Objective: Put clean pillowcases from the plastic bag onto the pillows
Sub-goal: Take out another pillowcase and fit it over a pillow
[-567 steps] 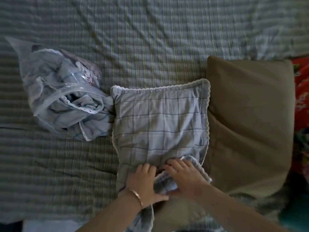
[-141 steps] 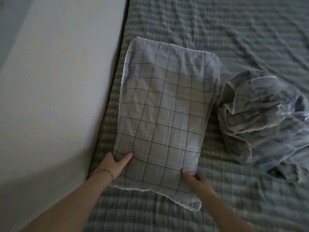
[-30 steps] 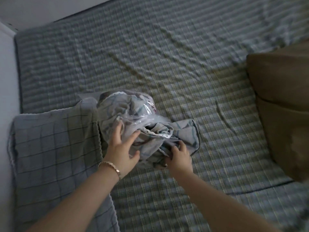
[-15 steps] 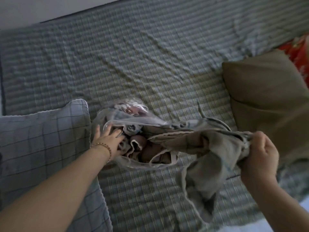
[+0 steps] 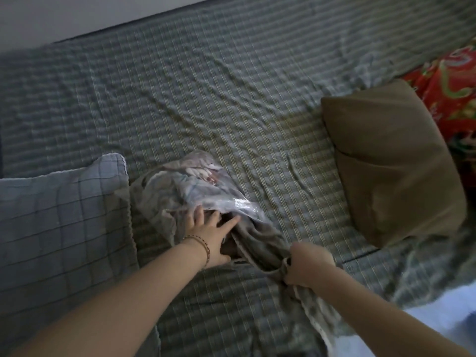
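Note:
A clear plastic bag with crumpled fabric inside lies in the middle of the bed. My left hand presses flat on the bag's mouth, fingers spread. My right hand grips a bunched blue checked pillowcase that stretches from the bag's opening toward the bed's near edge, its lace-trimmed end hanging below my fist. A bare brown pillow lies at the right. At the left lies a pillow in a checked pillowcase.
The bed is covered by a green-grey striped sheet. A red patterned blanket sits at the far right behind the brown pillow. A pale wall runs along the bed's far side.
My right hand has drawn the pillowcase down toward the near edge of the bed, stretching it taut out of the bag. My left hand stays flat on the bag's opening.

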Tool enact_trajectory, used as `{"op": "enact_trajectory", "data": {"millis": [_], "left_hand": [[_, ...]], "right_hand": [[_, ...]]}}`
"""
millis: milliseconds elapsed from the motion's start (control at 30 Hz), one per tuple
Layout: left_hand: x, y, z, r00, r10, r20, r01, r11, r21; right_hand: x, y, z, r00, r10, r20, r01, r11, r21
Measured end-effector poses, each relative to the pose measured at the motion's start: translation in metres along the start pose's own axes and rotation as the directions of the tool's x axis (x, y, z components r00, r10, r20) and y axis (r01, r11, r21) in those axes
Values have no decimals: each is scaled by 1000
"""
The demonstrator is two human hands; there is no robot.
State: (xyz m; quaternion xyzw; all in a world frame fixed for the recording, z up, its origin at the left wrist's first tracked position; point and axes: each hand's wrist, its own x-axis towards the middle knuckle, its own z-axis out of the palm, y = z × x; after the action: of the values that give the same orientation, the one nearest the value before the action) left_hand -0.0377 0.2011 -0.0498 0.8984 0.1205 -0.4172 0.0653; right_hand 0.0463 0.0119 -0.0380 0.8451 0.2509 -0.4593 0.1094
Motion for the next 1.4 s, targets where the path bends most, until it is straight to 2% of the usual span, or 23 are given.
{"op": "enact_trajectory", "data": {"millis": [67,133,167,200,267,333,367,433,500,533,567,600,700,767,833,967,1033,1133,1233,1267,1300,1367,1400], "left_hand": [[0,13,-5,988,65,-137,-68,998,-11],[2,29,-7,943,100,-318,-110,994,-11],[4,38,-13,906,109,-409,-130,991,-25],[7,48,-19,867,96,-489,-157,984,-85],[15,66,-31,775,0,-632,-257,914,-315],[14,90,-55,758,-142,-637,-345,741,-576],[7,107,-71,767,-195,-611,-373,640,-672],[-3,146,-99,743,-286,-606,-452,454,-768],[-12,177,-123,765,-383,-517,-461,234,-856],[-13,183,-129,784,-422,-454,-432,154,-889],[-12,186,-131,788,-462,-408,-372,171,-912],[-10,184,-126,780,-490,-389,-291,265,-919],[-11,170,-105,834,-462,-301,17,567,-823],[-11,164,-86,865,-449,-225,137,642,-754],[-17,159,-77,833,-515,-204,213,637,-741],[-29,151,-72,703,-674,-227,313,579,-753],[-31,153,-75,695,-691,-199,322,547,-773],[-26,154,-86,726,-662,-187,306,554,-774],[-25,164,-99,789,-587,-178,319,640,-699],[-28,172,-106,792,-574,-211,246,615,-749],[-34,184,-117,790,-566,-238,126,530,-839],[-48,207,-142,856,-483,-181,-94,199,-976],[-51,216,-151,924,-369,-99,-102,11,-995]], "right_hand": [[-5,7,-20,965,-157,-212,160,987,-1],[-16,22,-37,799,-346,-492,351,932,-85],[-23,32,-46,679,-422,-601,458,883,-104],[-30,46,-54,547,-495,-675,561,815,-144],[-42,82,-74,372,-558,-742,646,730,-225],[-41,127,-95,314,-506,-804,630,744,-223],[-37,149,-100,348,-429,-833,578,798,-170],[-27,192,-111,543,-197,-816,426,902,65],[-19,219,-122,732,-6,-681,265,924,277],[-14,227,-126,779,52,-625,218,912,348],[-11,234,-130,804,93,-588,205,884,420],[-6,240,-132,820,125,-558,204,848,490],[-4,243,-133,852,107,-513,230,802,551],[-8,241,-136,865,43,-500,272,798,539],[-15,241,-139,855,7,-518,293,818,496],[-23,255,-134,796,-48,-604,294,902,315],[-24,259,-132,810,-17,-586,270,898,347],[-25,256,-134,903,55,-426,245,749,616],[-39,247,-134,917,-36,-398,349,557,753],[-48,246,-134,885,-121,-450,438,544,715],[-58,243,-134,831,-224,-509,538,557,633],[-77,231,-128,711,-425,-560,686,593,421],[-86,223,-121,653,-513,-558,739,595,318]]}}
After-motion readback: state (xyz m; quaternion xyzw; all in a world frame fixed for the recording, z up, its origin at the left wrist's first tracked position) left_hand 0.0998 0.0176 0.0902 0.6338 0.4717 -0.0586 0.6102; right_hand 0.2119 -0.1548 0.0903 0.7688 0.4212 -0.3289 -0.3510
